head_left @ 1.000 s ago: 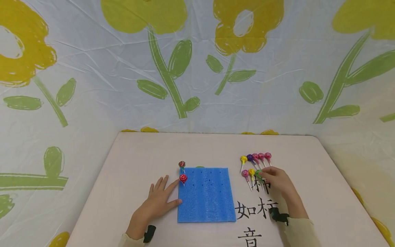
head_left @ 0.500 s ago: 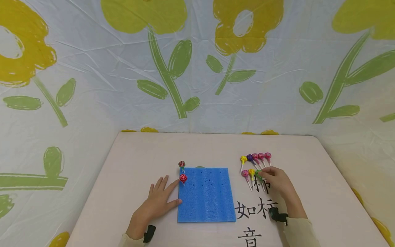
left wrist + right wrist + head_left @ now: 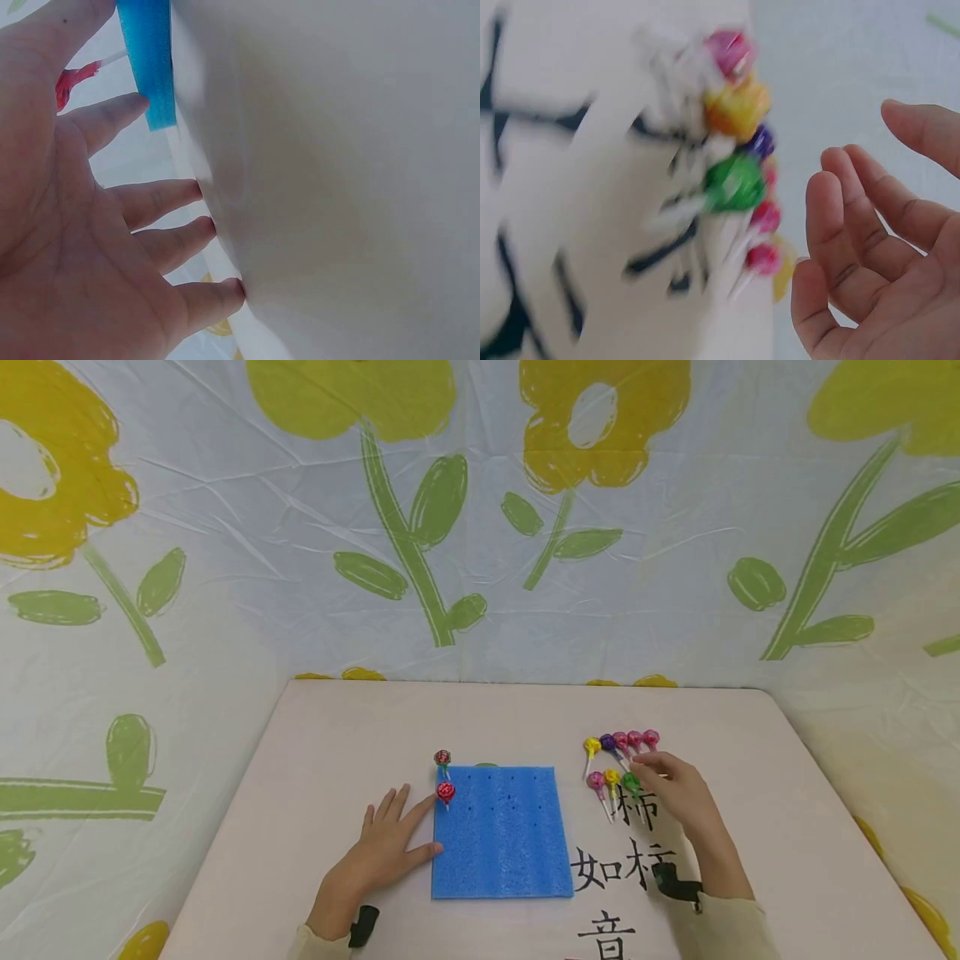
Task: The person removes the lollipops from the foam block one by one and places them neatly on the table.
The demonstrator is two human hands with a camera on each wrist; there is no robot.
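Note:
My left hand [image 3: 386, 847] lies with fingers spread at the left edge of a blue foam board [image 3: 498, 852]; the thumb and index finger touch that edge. Near the board's upper left corner, a red lollipop [image 3: 446, 792] and a dark red-and-green lollipop [image 3: 442, 758] stand with sticks in the foam. Over on the right, my right hand [image 3: 678, 789] hovers just above a green lollipop [image 3: 632, 782]. Its thumb and fingers are apart with nothing between them in the right wrist view. The green lollipop [image 3: 736, 182] lies beside a yellow [image 3: 612, 777] and a pink lollipop [image 3: 596, 781].
Behind them lies a second row of lollipops: a yellow one [image 3: 592, 746], a purple one [image 3: 607, 742] and several pink ones [image 3: 634, 740]. Small holes dot the upper part of the board. Black characters [image 3: 600, 870] mark the pale table [image 3: 360, 727], and a flowered cloth [image 3: 285, 527] hangs behind it.
My right hand has let go of the green lollipop and risen slightly away from it; the lollipop stays on the table. The left hand has not moved.

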